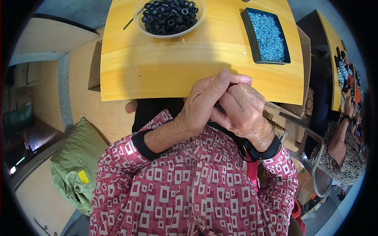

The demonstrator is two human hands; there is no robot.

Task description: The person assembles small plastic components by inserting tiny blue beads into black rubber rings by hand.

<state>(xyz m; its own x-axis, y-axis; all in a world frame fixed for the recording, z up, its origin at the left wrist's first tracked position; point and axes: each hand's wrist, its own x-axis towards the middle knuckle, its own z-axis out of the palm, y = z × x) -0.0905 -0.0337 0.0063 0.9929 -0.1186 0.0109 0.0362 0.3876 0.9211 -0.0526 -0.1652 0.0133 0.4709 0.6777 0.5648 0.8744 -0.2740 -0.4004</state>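
Observation:
My left hand (202,98) and my right hand (243,105) are pressed together just over the near edge of the yellow wood-grain table (173,72). The left fingers wrap behind the right hand, the left thumb pointing up. My right hand is curled into a fist against the left palm; whatever it may hold is hidden. At the back of the table stands a clear plastic bowl (169,36) heaped with black ring-shaped pieces (169,17). To the right, a black rectangular tray (255,57) holds many small, shiny light-blue pieces (268,37).
A dark thin stick (128,24) lies beside the bowl. On the floor at left slumps a green sack (78,165) with a yellow label. At right stand a metal mesh chair (319,169) and another table (332,59), where another person (340,153) sits.

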